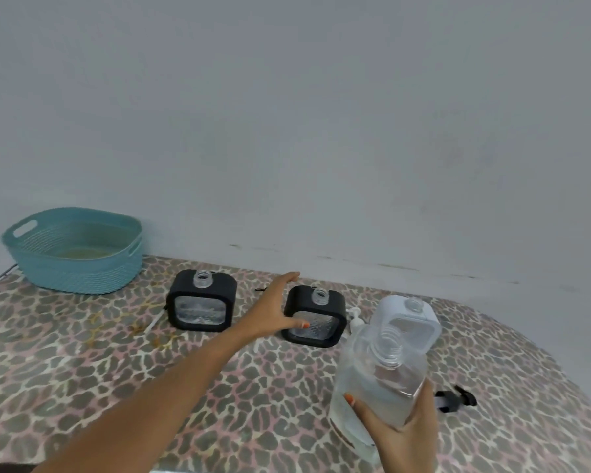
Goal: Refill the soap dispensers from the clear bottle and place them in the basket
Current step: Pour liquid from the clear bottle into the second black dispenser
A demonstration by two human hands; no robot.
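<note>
On a table covered in a leopard-print cloth, against a pale wall, three square soap dispensers stand upright with their necks uncapped: two black ones and a white one furthest right. The left hand reaches out with fingers spread and empty, just beside the second black dispenser, while the right hand is wrapped around an uncapped clear bottle of clear liquid, raised above the table near the white dispenser. A teal basket sits at the far left, and a black pump top lies to the right of the bottle.
</note>
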